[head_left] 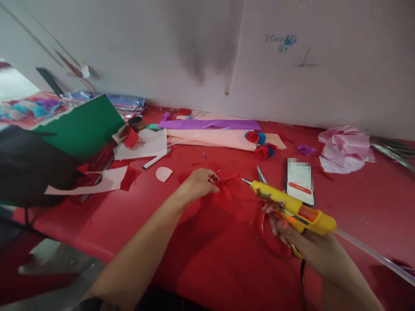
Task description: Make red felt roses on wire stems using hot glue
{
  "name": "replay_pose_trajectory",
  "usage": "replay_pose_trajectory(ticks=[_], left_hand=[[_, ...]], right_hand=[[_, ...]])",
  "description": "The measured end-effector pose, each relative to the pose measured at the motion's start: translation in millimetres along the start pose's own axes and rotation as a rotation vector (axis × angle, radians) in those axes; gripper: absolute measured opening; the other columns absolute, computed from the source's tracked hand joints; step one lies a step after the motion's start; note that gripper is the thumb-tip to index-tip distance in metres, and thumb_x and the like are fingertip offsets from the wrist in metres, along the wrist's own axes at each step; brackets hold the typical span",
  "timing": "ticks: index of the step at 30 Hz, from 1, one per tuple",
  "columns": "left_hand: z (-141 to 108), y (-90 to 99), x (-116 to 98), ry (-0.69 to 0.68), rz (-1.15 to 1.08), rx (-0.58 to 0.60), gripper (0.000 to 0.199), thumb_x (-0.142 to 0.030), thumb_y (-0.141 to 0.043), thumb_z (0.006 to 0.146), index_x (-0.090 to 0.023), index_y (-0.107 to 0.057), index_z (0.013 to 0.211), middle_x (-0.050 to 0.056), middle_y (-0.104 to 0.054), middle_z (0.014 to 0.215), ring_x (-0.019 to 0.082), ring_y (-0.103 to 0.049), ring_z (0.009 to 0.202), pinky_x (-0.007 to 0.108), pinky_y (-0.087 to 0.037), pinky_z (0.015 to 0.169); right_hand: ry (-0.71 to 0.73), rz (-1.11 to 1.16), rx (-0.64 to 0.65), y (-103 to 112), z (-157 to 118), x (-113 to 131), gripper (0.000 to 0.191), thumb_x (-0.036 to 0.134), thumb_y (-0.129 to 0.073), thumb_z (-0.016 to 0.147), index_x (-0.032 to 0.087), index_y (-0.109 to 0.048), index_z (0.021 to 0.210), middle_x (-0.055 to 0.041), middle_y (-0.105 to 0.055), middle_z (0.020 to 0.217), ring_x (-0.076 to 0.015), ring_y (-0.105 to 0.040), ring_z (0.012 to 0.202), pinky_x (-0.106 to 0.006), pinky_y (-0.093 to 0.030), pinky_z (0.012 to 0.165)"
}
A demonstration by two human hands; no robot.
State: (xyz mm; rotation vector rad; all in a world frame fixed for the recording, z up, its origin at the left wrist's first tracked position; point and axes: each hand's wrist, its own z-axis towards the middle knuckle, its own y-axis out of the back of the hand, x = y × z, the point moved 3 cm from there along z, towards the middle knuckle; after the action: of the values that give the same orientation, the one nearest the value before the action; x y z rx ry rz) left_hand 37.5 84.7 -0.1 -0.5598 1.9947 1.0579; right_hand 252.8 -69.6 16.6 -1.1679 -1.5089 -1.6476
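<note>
The left hand (202,183) is nearly closed, and between its thumb and fingers it holds a thin red strip (231,177), which is just above the red table (227,272) and points to the right. The right hand (293,236) is wrapped around the handle of a yellow glue gun (285,202), palm under its body, and an orange light glows on the side. The metal nozzle of the gun is directed to the left, just beside the free end of the strip; if they touch, I cannot tell. A long clear glue stick (372,252) comes out from the back of the gun. Under the right hand there is a pair of scissors (275,244) with a red handle, partly hidden, and its pointed tip shows behind the nozzle. A phone (300,178) with lit screen lies behind the gun. Farther back, near the wall (207,52), a purple strip (210,125) lies along a pale pink sheet (210,139), and two red and blue flowers (255,137) are at its right end. To the left are a white pen (157,159) and a small pink piece (164,174), and to the far right lies crumpled pink material (345,149).
</note>
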Motion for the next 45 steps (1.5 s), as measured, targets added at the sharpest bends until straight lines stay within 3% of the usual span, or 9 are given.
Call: replay_pose_trajectory(ticks=[4, 8, 13, 17, 23, 31, 39, 42, 45], left_hand=[[1.4, -2.5, -1.4, -0.032, 0.102, 0.014, 0.011, -0.014, -0.062, 0.061, -0.016, -0.067, 0.071, 0.001, -0.068, 0.071, 0.014, -0.060, 0.067, 0.023, -0.041, 0.058], [-1.6, -0.1, -3.0, -0.007, 0.179, 0.017, 0.011, -0.018, -0.062, 0.061, -0.017, -0.068, 0.070, 0.001, -0.067, 0.067, 0.014, -0.059, 0.063, 0.023, -0.038, 0.053], [-0.7, -1.1, -3.3, 0.015, 0.219, 0.068, 0.010, -0.022, -0.064, 0.063, -0.016, -0.069, 0.069, 0.001, -0.067, 0.065, 0.012, -0.058, 0.061, 0.023, -0.037, 0.052], [-0.2, -2.1, -4.6, 0.041, 0.272, 0.096, 0.011, -0.019, -0.064, 0.063, -0.016, -0.071, 0.072, 0.002, -0.068, 0.068, 0.013, -0.059, 0.062, 0.023, -0.039, 0.054], [-1.0, -2.0, -7.2, 0.042, 0.310, 0.109, 0.014, -0.020, -0.065, 0.065, -0.015, -0.073, 0.076, 0.004, -0.069, 0.070, 0.013, -0.060, 0.061, 0.022, -0.041, 0.054], [-4.2, -0.1, -12.8, 0.056, 0.331, 0.117, 0.015, -0.020, -0.066, 0.068, -0.015, -0.074, 0.080, 0.005, -0.071, 0.075, 0.014, -0.060, 0.064, 0.023, -0.043, 0.060], [-4.2, -0.1, -12.5, 0.053, 0.329, 0.129, 0.017, -0.019, -0.066, 0.069, -0.014, -0.074, 0.083, 0.006, -0.072, 0.077, 0.015, -0.062, 0.065, 0.024, -0.043, 0.061], [-4.0, -0.4, -12.5, 0.052, 0.327, 0.136, 0.017, -0.018, -0.065, 0.069, -0.014, -0.074, 0.083, 0.006, -0.071, 0.075, 0.014, -0.061, 0.064, 0.023, -0.043, 0.059], [-3.9, -0.2, -12.8, 0.051, 0.329, 0.124, 0.014, -0.018, -0.066, 0.069, -0.014, -0.074, 0.080, 0.006, -0.071, 0.074, 0.014, -0.060, 0.064, 0.023, -0.041, 0.057]], right_hand=[[0.093, -0.228, 0.165, -3.5, 5.0, 13.0, 0.035, 0.055, -0.059, 0.075, 0.023, -0.069, 0.085, -0.0072, -0.070, 0.079, -0.0232, -0.065, 0.067, -0.032, -0.053, 0.057], [0.211, -0.453, 0.269, -12.2, 8.8, 21.1, 0.034, 0.053, -0.052, 0.079, 0.024, -0.061, 0.063, -0.0039, -0.067, 0.068, -0.0218, -0.063, 0.063, -0.035, -0.053, 0.061], [0.197, -0.578, 0.247, -21.1, 8.8, 15.9, 0.032, 0.050, -0.044, 0.085, 0.024, -0.058, 0.073, -0.0026, -0.065, 0.070, -0.0181, -0.060, 0.059, -0.030, -0.050, 0.055], [0.218, -0.609, 0.220, -24.3, 10.5, 17.5, 0.035, 0.050, -0.040, 0.086, 0.024, -0.056, 0.069, -0.0005, -0.059, 0.059, -0.0172, -0.055, 0.054, -0.028, -0.046, 0.050], [0.278, -0.672, 0.237, -26.8, 12.3, 21.2, 0.042, 0.052, -0.035, 0.087, 0.026, -0.062, 0.068, -0.0016, -0.065, 0.065, -0.0195, -0.060, 0.060, -0.031, -0.048, 0.057], [0.229, -0.652, 0.269, -32.6, 12.8, 17.4, 0.051, 0.060, -0.036, 0.087, 0.026, -0.073, 0.087, -0.0046, -0.070, 0.073, -0.0224, -0.065, 0.065, -0.034, -0.052, 0.061], [0.239, -0.743, 0.234, -34.8, 10.5, 6.3, 0.049, 0.062, -0.037, 0.087, 0.030, -0.074, 0.088, -0.0039, -0.073, 0.075, -0.0272, -0.067, 0.083, -0.044, -0.049, 0.084], [0.229, -0.791, 0.209, -34.6, 10.0, 4.6, 0.053, 0.063, -0.033, 0.087, 0.029, -0.074, 0.089, -0.0049, -0.073, 0.072, -0.0286, -0.067, 0.079, -0.046, -0.051, 0.077], [0.197, -0.776, 0.181, -32.5, 10.5, 4.6, 0.056, 0.064, -0.032, 0.086, 0.028, -0.074, 0.087, -0.0059, -0.074, 0.077, -0.0272, -0.068, 0.073, -0.040, -0.053, 0.064]])
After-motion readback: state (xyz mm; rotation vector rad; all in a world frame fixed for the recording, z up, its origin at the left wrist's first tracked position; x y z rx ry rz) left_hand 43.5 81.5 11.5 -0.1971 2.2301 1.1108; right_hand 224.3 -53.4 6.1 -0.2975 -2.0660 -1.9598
